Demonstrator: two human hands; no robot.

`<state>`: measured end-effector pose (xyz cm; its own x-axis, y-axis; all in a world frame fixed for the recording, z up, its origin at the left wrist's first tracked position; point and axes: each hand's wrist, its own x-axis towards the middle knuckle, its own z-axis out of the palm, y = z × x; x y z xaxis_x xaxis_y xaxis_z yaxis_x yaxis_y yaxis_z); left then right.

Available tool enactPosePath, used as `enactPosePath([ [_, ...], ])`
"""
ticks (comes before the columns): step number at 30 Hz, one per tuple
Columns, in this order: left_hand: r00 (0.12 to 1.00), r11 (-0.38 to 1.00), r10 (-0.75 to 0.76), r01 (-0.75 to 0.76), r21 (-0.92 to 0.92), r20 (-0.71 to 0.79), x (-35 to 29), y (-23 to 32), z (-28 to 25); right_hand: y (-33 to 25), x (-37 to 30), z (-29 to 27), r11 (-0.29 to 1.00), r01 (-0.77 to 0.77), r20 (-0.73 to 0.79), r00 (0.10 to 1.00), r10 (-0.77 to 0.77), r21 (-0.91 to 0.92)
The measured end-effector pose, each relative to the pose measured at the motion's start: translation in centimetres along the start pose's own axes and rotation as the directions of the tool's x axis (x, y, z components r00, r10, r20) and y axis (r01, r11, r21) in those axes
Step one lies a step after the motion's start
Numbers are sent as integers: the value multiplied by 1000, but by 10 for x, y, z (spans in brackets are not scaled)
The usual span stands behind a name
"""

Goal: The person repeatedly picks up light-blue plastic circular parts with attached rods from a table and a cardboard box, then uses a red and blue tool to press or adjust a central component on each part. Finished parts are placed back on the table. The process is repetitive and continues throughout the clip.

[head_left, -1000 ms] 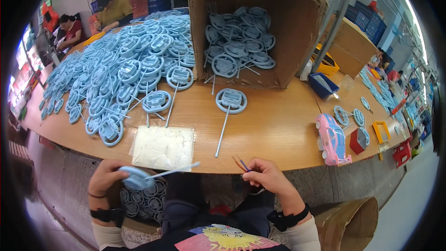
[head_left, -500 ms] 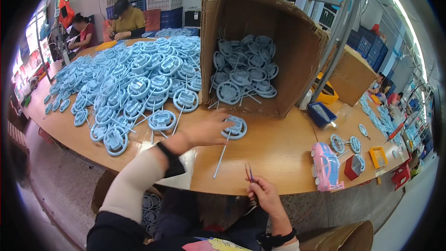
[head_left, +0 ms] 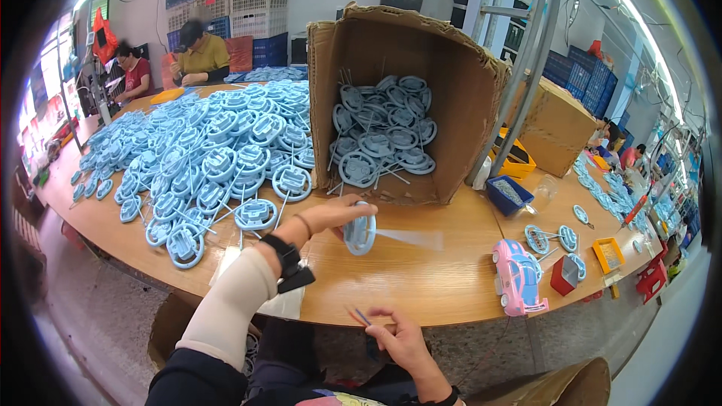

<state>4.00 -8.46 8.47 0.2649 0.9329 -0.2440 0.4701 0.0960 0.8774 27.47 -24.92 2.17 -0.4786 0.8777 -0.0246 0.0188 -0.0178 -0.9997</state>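
In my left hand (head_left: 329,216) is a light blue toy steering wheel (head_left: 360,233), lifted above the table and turned edge-on. Its thin rod is smeared by motion and points right. My right hand (head_left: 398,340), at the table's near edge, pinches a thin two-pronged item (head_left: 360,317), one prong reddish and the other bluish; whether these are wires or a tool I cannot tell. Left of my left hand spreads a large heap of similar steering wheels (head_left: 218,162). More wheels (head_left: 380,143) lie inside a cardboard box (head_left: 459,116) tipped on its side.
Right of my hands stand a pink and blue toy car (head_left: 516,277), a red box (head_left: 564,277), a yellow tray (head_left: 608,254) and a blue bin (head_left: 509,194) of small parts. A metal ladder (head_left: 519,98) rises beside the cardboard box. Several people sit farther off.
My left hand has picked the steering wheel up off the table and turned it, swinging its rod to the right. My right hand has moved left and slightly down.
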Motion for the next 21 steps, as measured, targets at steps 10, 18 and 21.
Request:
enactPosePath([
  [10, 995, 964, 94, -100, -245, -38, -116, -33, 74, -21, 23, -7, 993, 94, -136, 987, -84, 73],
  [18, 969, 799, 97, -211, -563, -226, -123, -54, 80, -43, 16, -18, 998, -14, -39, 999, 12, -56],
  [21, 966, 696, 95, -237, -678, -240, -122, -59, 85, -44, 12, -21, 981, -21, -45, 999, 13, -193],
])
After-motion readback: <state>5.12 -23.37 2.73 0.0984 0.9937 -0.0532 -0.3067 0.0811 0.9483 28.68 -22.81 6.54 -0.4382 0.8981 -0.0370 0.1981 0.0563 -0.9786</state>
